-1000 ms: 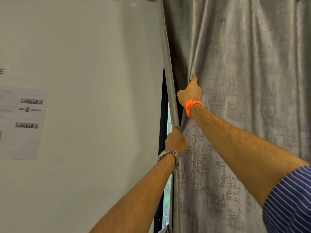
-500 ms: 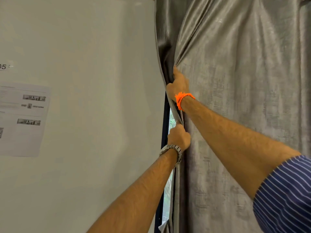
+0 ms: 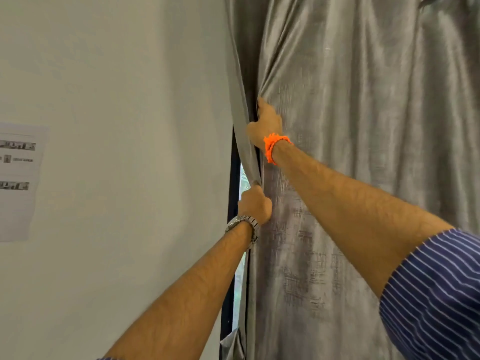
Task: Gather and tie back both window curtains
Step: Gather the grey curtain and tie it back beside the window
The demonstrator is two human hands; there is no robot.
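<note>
Left grip (image 3: 254,203), right grip (image 3: 266,123) clutching curtain (image 3: 363,126) edge, posted paper (image 3: 18,203) on wall (image 3: 130,100)

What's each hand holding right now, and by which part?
Both grip the shiny grey fabric curtain at its wall-side edge: left hand clutches the hem lower down, right hand bunches a fold above it.

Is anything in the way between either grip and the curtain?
Nothing visible is. The left grip holds the curtain by its edge, and the right grip holds a fold of it just above.
</note>
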